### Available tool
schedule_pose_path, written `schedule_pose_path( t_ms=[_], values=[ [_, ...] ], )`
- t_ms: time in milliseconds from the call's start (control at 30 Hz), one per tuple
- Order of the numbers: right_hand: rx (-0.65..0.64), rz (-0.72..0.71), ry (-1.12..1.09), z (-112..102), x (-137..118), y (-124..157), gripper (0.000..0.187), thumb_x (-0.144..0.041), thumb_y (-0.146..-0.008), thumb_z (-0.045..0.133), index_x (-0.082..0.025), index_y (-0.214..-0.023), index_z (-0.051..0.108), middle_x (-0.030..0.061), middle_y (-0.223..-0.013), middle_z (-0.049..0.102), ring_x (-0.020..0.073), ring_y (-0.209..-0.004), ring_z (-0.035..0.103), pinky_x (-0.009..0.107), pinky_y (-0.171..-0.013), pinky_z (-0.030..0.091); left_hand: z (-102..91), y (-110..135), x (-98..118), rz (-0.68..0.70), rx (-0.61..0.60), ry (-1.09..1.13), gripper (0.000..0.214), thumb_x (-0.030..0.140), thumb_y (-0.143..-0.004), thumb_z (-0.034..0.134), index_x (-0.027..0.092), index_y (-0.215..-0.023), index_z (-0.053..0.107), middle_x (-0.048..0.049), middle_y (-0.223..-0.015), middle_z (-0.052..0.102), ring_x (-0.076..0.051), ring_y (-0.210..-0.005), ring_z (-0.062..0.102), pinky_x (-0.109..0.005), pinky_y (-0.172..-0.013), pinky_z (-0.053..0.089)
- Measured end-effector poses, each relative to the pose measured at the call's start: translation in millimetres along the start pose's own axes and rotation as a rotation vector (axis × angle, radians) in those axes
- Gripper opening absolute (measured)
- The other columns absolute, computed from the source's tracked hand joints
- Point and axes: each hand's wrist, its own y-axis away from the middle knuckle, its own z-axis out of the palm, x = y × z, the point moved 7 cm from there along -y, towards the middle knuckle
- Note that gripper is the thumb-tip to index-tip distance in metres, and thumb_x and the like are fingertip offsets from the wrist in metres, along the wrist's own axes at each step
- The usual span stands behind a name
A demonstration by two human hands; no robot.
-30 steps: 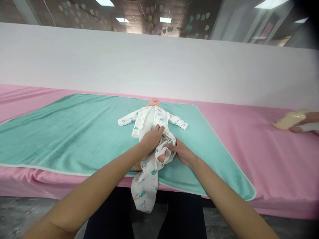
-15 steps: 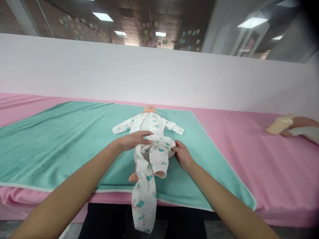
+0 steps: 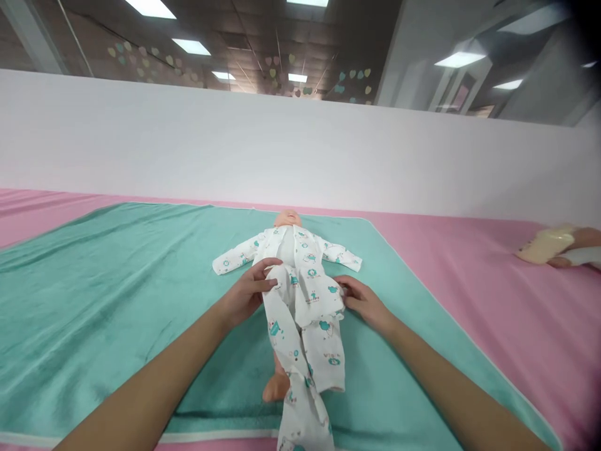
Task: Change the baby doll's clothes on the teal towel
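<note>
A baby doll [image 3: 288, 218] lies on its back, head away from me, in a white printed jacket [image 3: 312, 257] whose front is parted over a plain white layer. Matching printed trousers [image 3: 282, 319] cover its hips. One trouser leg hangs long toward me, and a bare foot [image 3: 276, 387] sticks out beside it. My left hand [image 3: 248, 291] pinches the cloth at the trousers' waist on the left. On the other side, my right hand [image 3: 366, 302] has its fingertips closed on the jacket's lower edge, which lies over the trousers.
A turquoise blanket [image 3: 141, 313] with a white border lies under the doll on a pink cover [image 3: 460, 263]. At the far right sits another doll-like figure, partly cut off [image 3: 554, 244]. A white wall [image 3: 235, 150] with glass above stands behind.
The bunched cloth at the doll's waist has come down, and the jacket front now lies over the trousers. My right hand has shifted outward to the right. The view is closer.
</note>
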Motion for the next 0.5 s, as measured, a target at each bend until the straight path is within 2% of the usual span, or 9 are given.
schedule_pose_path(
  t_ms=[67,133,233,333,400,500],
  values=[
    [0.085,-0.099,0.061,2.0,-29.6,-3.0,0.028,-0.028,-0.08,0.055,-0.026,-0.107,0.059,0.0037,-0.114,0.056,0.0201,-0.106,0.052,0.033,-0.087,0.042,2.2,-0.1,-1.0,0.005,0.018,-0.018,0.039,0.028,-0.072,0.069,0.028,-0.109,0.056,0.0,-0.091,0.063,-0.015,-0.074,0.06,-0.023,-0.061,0.045],
    [0.094,-0.142,0.13,17.1,-53.3,-10.6,0.029,-0.037,-0.083,0.053,-0.027,-0.11,0.058,0.0045,-0.115,0.055,0.0206,-0.106,0.052,0.034,-0.087,0.042,3.5,0.9,-0.7,0.011,0.038,-0.032,0.039,0.029,-0.073,0.069,0.027,-0.11,0.057,0.0008,-0.084,0.062,-0.013,-0.068,0.058,-0.022,-0.06,0.044],
    [-0.078,-0.119,0.29,61.8,-65.8,-26.0,0.035,-0.044,-0.076,0.062,-0.026,-0.106,0.059,0.0031,-0.099,0.061,0.0188,-0.086,0.055,0.032,-0.074,0.043,5.9,3.7,0.7,0.02,0.048,-0.05,0.04,0.031,-0.074,0.069,0.026,-0.112,0.057,0.0013,-0.077,0.06,-0.012,-0.064,0.055,-0.022,-0.059,0.043],
    [-0.173,-0.059,0.407,93.0,-57.0,-34.9,0.033,-0.049,-0.067,0.07,-0.022,-0.084,0.059,-0.0012,-0.072,0.058,0.015,-0.066,0.049,0.027,-0.059,0.036,6.9,7.0,1.8,0.016,0.045,-0.067,0.036,0.034,-0.076,0.067,0.025,-0.109,0.056,0.0001,-0.078,0.061,-0.013,-0.065,0.056,-0.023,-0.058,0.042],
    [-0.146,-0.023,0.34,95.3,-50.2,-36.3,0.034,-0.05,-0.067,0.07,-0.02,-0.072,0.056,-0.0024,-0.065,0.053,0.0136,-0.062,0.046,0.026,-0.056,0.033,7.9,8.8,1.7,-0.002,0.019,-0.072,0.031,0.037,-0.079,0.064,0.025,-0.106,0.055,-0.0008,-0.082,0.061,-0.013,-0.067,0.055,-0.022,-0.057,0.04],
    [-0.024,0.048,-0.015,79.0,-42.9,-33.9,0.036,-0.052,-0.07,0.066,-0.019,-0.069,0.051,-0.0034,-0.064,0.048,0.0114,-0.059,0.043,0.024,-0.054,0.033,17.5,11.8,-0.5,-0.058,-0.117,-0.123,0.031,0.036,-0.076,0.067,0.023,-0.102,0.057,-0.001,-0.085,0.06,-0.013,-0.072,0.055,-0.023,-0.063,0.041]
  ],
)
